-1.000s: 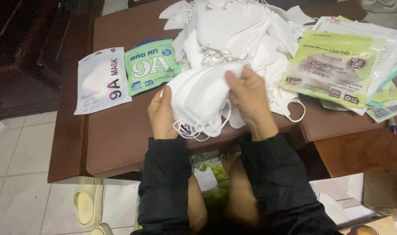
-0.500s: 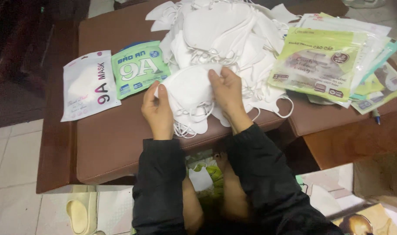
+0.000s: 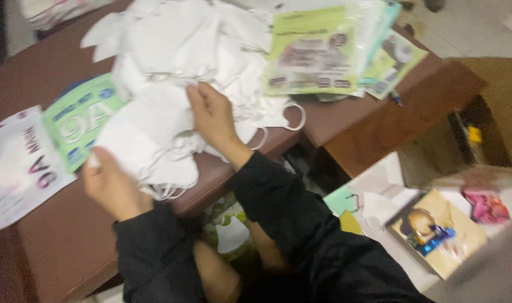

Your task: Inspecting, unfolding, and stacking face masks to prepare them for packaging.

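A small stack of white face masks (image 3: pixel 149 146) lay at the near edge of the brown table (image 3: pixel 59 247), at about 9 o'clock from the middle of the view, with its elastic loops hanging over the edge. The left hand (image 3: pixel 113 188) held the stack from its 7 o'clock side; the thumb was pressed on top and the other fingers were hidden under the masks, so the hand was closed on it. The right hand (image 3: pixel 214 118) rested on the 3 o'clock end of the same stack with fingers bent and slightly spread, pressing on the top mask; whether it really gripped it I cannot tell. At 12 o'clock from the stack was a big loose pile of white masks (image 3: pixel 183 39). At 9 o'clock lay a green packet (image 3: pixel 79 120), and further out a white packet (image 3: pixel 20 168). At 2 o'clock, a heap of green pouches (image 3: pixel 323 50) lay on the table.
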